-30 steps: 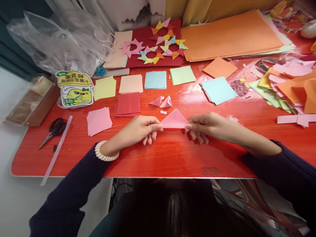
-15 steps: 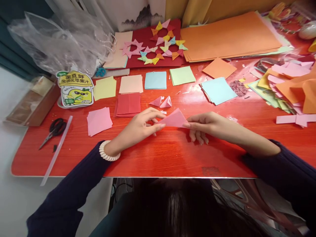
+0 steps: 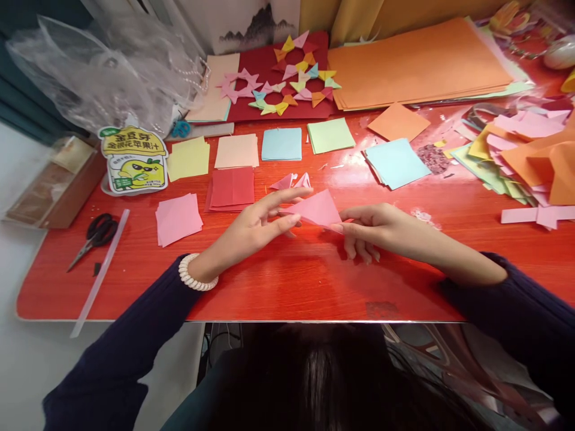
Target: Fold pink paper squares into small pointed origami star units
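Over the red table, a pink paper folded into a triangle (image 3: 320, 206) is held a little tilted. My right hand (image 3: 380, 226) pinches its right corner between thumb and index finger, the other fingers curled below. My left hand (image 3: 258, 226) is open around the left end, thumb and fingers apart; whether a fingertip touches the paper I cannot tell. Just beyond the paper lie two small folded pink pieces, one piece (image 3: 283, 181) partly behind my left fingers and another piece (image 3: 304, 180) beside it.
Near my left hand lie red squares (image 3: 232, 187) and pink squares (image 3: 179, 219). Further back are yellow, peach, blue and green stacks. Scissors (image 3: 93, 234) and a clear strip (image 3: 101, 275) lie left. Paper scraps (image 3: 530, 149) crowd the right; folded paper rings (image 3: 242, 85) rest behind.
My left thumb and index finger have spread apart at the paper's left end, the index finger stretching further right. The folded paper has tilted; my right hand still pinches its right corner.
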